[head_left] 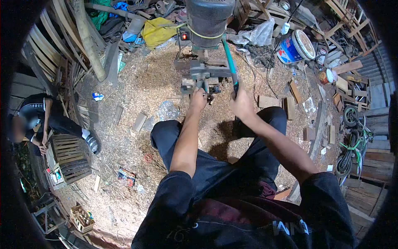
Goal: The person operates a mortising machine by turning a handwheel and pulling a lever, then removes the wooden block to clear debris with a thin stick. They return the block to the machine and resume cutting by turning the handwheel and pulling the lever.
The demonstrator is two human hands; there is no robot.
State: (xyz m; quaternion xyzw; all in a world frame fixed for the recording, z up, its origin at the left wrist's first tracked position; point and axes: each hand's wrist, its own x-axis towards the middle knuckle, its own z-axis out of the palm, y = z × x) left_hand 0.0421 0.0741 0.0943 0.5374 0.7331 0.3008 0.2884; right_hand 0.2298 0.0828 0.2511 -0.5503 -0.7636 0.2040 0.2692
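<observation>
In the head view a dark drill press with a rounded motor housing [209,23] stands in front of me, its small red switch [184,36] lit. My right hand [241,106] is wrapped round the black grip end of a long green lever [229,54], which slants down from the machine's right side. My left hand [198,101] is closed at the near side of a metal vise [200,74] below the machine head. A small dark metal part [210,98] shows just right of its fingers. What the left fingers hold is hidden.
Wood shavings [124,108] cover the ground, with wood blocks [268,102] at right. A person [39,112] sits at left beside a slatted wooden crate [70,153]. A paint bucket [296,46], a yellow cloth [157,32] and a green bicycle [354,141] stand or lie around.
</observation>
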